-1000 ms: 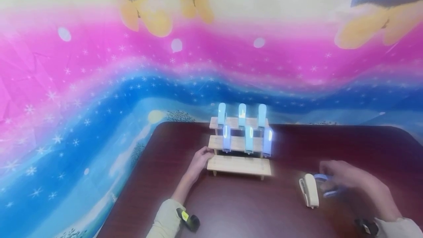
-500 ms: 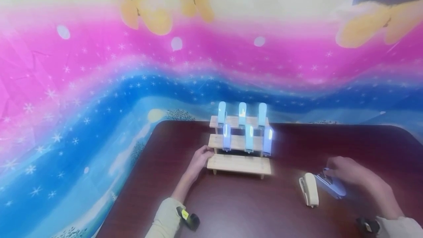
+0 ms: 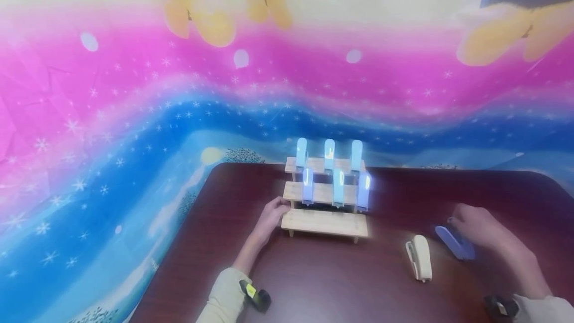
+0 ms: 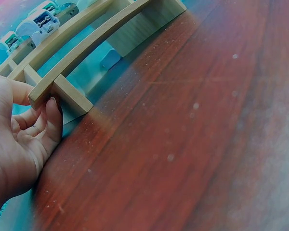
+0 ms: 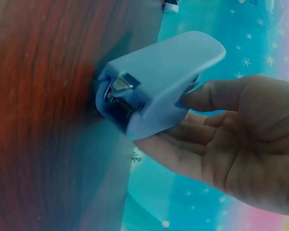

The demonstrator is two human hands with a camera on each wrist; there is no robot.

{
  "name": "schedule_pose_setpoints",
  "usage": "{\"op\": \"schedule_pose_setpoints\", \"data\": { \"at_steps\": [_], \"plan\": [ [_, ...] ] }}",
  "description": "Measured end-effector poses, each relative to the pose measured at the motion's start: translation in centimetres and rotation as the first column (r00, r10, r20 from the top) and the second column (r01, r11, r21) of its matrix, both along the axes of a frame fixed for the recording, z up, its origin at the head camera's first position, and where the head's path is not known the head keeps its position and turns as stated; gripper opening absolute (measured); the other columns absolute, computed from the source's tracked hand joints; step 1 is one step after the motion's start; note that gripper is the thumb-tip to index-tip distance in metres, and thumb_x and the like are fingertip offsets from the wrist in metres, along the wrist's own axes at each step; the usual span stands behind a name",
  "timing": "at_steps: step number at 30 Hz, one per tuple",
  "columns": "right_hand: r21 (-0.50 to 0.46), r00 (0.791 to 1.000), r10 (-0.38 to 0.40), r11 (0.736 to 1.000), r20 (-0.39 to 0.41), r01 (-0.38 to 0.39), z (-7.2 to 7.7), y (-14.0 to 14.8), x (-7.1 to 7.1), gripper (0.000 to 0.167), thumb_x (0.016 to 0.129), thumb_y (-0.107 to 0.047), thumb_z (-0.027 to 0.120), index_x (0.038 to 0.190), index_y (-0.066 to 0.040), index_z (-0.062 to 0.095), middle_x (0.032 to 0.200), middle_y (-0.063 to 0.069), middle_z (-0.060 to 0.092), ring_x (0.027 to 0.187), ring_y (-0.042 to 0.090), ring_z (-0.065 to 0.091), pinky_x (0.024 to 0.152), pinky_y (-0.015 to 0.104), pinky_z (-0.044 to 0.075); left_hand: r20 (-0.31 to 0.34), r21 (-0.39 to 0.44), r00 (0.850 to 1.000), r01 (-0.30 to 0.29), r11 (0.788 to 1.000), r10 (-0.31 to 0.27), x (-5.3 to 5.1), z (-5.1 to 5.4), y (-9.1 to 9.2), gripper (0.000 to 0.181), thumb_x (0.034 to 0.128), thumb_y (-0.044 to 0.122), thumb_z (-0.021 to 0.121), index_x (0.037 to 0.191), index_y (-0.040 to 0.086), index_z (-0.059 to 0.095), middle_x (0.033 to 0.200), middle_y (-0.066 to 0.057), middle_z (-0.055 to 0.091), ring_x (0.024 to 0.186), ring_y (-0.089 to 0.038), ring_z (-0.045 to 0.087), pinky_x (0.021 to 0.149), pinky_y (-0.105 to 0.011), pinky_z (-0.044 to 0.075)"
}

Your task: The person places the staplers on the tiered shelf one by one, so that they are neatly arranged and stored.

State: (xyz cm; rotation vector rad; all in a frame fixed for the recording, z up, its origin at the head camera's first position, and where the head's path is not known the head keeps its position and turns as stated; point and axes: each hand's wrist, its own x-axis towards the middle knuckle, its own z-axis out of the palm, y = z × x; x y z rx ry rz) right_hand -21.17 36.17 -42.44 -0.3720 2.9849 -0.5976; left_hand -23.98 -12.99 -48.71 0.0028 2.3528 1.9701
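My left hand point(image 3: 271, 213) grips the left end of a three-tier wooden rack point(image 3: 324, 223), its thumb and fingers about the board end point(image 4: 43, 89) in the left wrist view. My right hand point(image 3: 482, 226) holds a lavender stapler point(image 3: 455, 243) to the right of the rack. In the right wrist view the thumb and fingers pinch that stapler point(image 5: 159, 72) by its sides, its front end towards the table. Just left of it a cream stapler point(image 3: 420, 258) rests on the table.
Light-blue staplers point(image 3: 329, 155) stand in a row on the rack's top tier. The middle tier bears two lavender staplers point(image 3: 307, 187) with a light-blue stapler point(image 3: 338, 188) between them. Behind the dark red-brown table point(image 3: 341, 283) hangs a patterned cloth point(image 3: 314, 88).
My right hand has moved right and a little farther away with the lavender stapler, which has turned and now stands apart from the cream one. My left hand keeps its place on the rack.
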Motion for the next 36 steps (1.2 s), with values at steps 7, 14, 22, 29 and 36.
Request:
{"op": "schedule_pose_setpoints", "data": {
  "at_steps": [7, 14, 22, 29, 36],
  "plan": [
    [-0.097, 0.999, -0.024, 0.995, -0.020, 0.022, 0.2, 0.2, -0.3, 0.024, 0.101, -0.010, 0.060, 0.103, 0.013, 0.064, 0.087, 0.010, 0.068, 0.079, 0.025, 0.062, 0.064, 0.038, 0.051, -0.003, 0.000, 1.000, 0.002, 1.000, -0.002, 0.1, 0.0, 0.0, 0.025, 0.0942, 0.011, 0.061, 0.112, -0.006, 0.063, 0.092, -0.009, 0.066, 0.079, -0.016, 0.059, 0.076, -0.030, 0.049],
    [-0.188, 0.997, -0.067, 0.980, -0.048, 0.057, 0.8, 0.0, 0.0, 0.043, 0.102, -0.024, 0.064, 0.114, 0.017, 0.062, 0.099, 0.025, 0.070, 0.091, 0.040, 0.068, 0.069, 0.041, 0.053, -0.003, -0.018, 1.000, -0.008, 1.000, 0.008, 0.0, 0.1, 0.0, 0.025, 0.0953, 0.012, 0.061, 0.114, -0.005, 0.064, 0.094, -0.009, 0.066, 0.081, -0.017, 0.059, 0.078, -0.031, 0.049],
    [-0.227, 0.990, -0.141, 0.964, 0.020, 0.142, 1.3, -1.7, 0.3, 0.055, 0.101, -0.038, 0.066, 0.117, 0.015, 0.060, 0.098, 0.021, 0.070, 0.083, 0.026, 0.065, 0.062, 0.034, 0.052, -0.003, -0.008, 1.000, -0.005, 1.000, 0.005, 0.1, 0.1, 0.0, 0.025, 0.0941, 0.011, 0.061, 0.112, -0.006, 0.064, 0.093, -0.009, 0.066, 0.081, -0.017, 0.060, 0.079, -0.031, 0.049],
    [-0.193, 0.993, -0.118, 0.974, 0.020, 0.120, 0.7, -2.1, 0.1, 0.052, 0.099, -0.041, 0.069, 0.110, 0.009, 0.062, 0.093, 0.012, 0.071, 0.085, 0.025, 0.064, 0.066, 0.037, 0.051, 0.001, -0.019, 1.000, -0.006, 1.000, 0.006, 0.2, 0.1, 0.0, 0.027, 0.0953, 0.013, 0.061, 0.115, -0.005, 0.064, 0.098, -0.011, 0.067, 0.084, -0.018, 0.060, 0.079, -0.032, 0.049],
    [-0.151, 0.997, -0.016, 0.988, 0.078, 0.027, 0.4, -1.3, -0.4, 0.053, 0.094, -0.030, 0.076, 0.118, 0.014, 0.061, 0.095, 0.014, 0.070, 0.085, 0.027, 0.065, 0.066, 0.038, 0.052, -0.002, -0.018, 1.000, -0.003, 1.000, 0.003, 0.1, 0.0, 0.0, 0.027, 0.0953, 0.013, 0.061, 0.115, -0.005, 0.064, 0.097, -0.011, 0.067, 0.084, -0.018, 0.060, 0.080, -0.032, 0.049]
  ]
}}
